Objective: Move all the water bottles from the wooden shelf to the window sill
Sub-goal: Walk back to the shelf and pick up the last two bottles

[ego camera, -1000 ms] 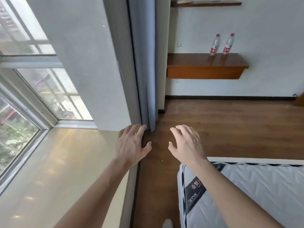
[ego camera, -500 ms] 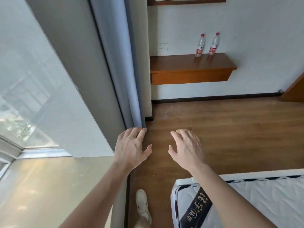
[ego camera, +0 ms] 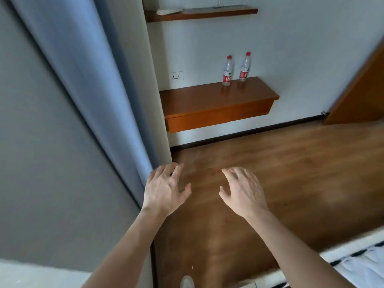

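Turning from the window, the wooden shelf (ego camera: pixel 207 100) has been brought closer; both water bottles (ego camera: pixel 227 71) remain uncollected, left hand (ego camera: pixel 164 190) and right hand (ego camera: pixel 243 190) empty, fingers (ego camera: pixel 179 170) apart.

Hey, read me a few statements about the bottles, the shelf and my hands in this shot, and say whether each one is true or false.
1. The left bottle and the right bottle both stand upright on the wooden shelf. True.
2. The right hand grips a bottle. False: it holds nothing, its fingers relaxed above the floor.
3. Both bottles have red caps. True.
4. The left hand rests on the wooden shelf. False: it is well short of the shelf, empty, beside the curtain.
5. The wall socket is to the right of the bottles. False: it is to their left.
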Motion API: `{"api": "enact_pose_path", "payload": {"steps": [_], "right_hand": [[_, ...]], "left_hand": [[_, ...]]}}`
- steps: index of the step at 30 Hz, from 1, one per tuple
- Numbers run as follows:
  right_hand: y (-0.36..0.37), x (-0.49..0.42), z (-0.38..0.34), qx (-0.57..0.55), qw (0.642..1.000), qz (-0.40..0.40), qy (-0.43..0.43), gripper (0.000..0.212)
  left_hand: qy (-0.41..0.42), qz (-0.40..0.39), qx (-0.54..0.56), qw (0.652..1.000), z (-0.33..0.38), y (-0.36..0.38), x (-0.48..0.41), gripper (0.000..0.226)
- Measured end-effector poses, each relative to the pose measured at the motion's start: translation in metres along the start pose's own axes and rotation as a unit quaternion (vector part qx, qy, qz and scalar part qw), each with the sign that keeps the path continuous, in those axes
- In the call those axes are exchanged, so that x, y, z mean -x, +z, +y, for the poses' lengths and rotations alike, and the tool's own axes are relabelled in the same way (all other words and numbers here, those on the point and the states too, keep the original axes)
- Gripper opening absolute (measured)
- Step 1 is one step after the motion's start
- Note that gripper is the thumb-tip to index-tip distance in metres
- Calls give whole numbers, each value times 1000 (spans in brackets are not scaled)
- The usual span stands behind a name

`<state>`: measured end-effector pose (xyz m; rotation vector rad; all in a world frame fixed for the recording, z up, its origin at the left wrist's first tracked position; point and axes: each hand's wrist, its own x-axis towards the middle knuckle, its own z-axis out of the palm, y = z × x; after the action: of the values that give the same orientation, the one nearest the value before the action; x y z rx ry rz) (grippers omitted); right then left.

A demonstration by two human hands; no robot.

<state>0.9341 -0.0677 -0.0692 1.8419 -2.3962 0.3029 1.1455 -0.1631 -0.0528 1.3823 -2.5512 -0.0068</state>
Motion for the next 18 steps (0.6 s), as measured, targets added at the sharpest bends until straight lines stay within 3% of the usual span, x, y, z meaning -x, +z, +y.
{"api": "enact_pose_path", "payload": {"steps": [8,18], "right_hand": [[9,-75,26,5,998,1,58,48],[31,-167,123,10,993,19,116,44]], "left_hand": [[73,-19,29,997,12,27,-122,62],[131,-37,59,989,73,87,-277,62]]}}
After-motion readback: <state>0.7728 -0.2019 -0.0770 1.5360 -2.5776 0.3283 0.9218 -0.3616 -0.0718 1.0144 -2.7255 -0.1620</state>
